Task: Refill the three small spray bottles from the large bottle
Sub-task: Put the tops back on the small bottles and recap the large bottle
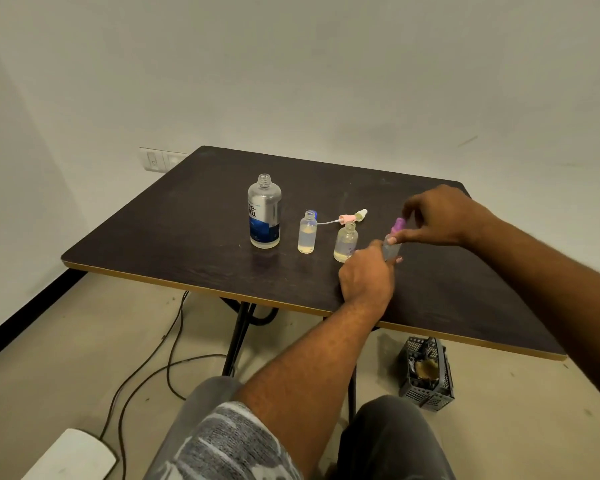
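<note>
Purple plastic is what the right hand (442, 216) has hold of: thumb and fingertips pinch the spray head (398, 226) of the third small bottle (391, 249), wrist arched above it, forearm coming in from the right across the table's near corner. Below it the left hand (366, 273) is wrapped round the bottle's clear body, steadying it near the front edge of the dark table (174, 233), arm reaching straight forward from the lap.

It looks like the cap is being twisted; whether on or off I cannot say, since the bottle's level is hidden behind the fingers. Either way, the next move wants a firm hold below and a short turn above, keeping the bottle upright so nothing spills.

Just left of the hands stand the other two small bottles, one nearer (345, 241) and one further left (307, 232), both open and holding a little yellowish liquid. A pink spray head (347, 218) with its dip tube lies on the table behind them, beside a pale cap (361, 213). Further left still stands the large bottle (264, 212), uncapped, upright and well apart from the hands.
</note>
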